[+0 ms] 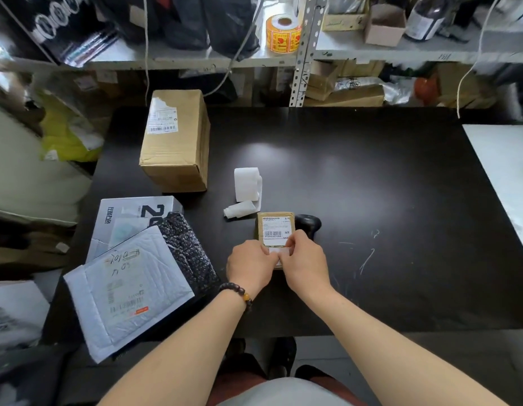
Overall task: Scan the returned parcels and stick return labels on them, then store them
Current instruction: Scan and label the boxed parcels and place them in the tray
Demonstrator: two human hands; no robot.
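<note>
The black bench [371,200] spreads out under and beyond both hands. Far ahead of the left hand and off to its left, a tall cardboard box [175,142] stands on the bench with a white shipping label on its top face. Nearer, to the left of the left hand, a white printed box [131,218] lies partly under a white padded mailer [125,288] and a dark patterned bag [187,247], the mailer reaching over the bench's near edge. Just ahead of the hands a white roll of labels [247,184] stands upright, with a loose strip curled on the bench beside it.

The small brown parcel [275,230] lies flat on the bench directly under the fingertips of both hands, its printed barcode label facing up. A black scanner [308,225] lies touching or just beside the parcel's right edge, ahead of the right hand.

The left hand [250,266], with a bead bracelet [238,293] at the wrist, and the right hand [305,263] meet over the near end of the parcel, the fingers of both pinching a small white label [279,252] that lies against the parcel's top just below the printed one. Whether the label is fully pressed down cannot be told.
</note>
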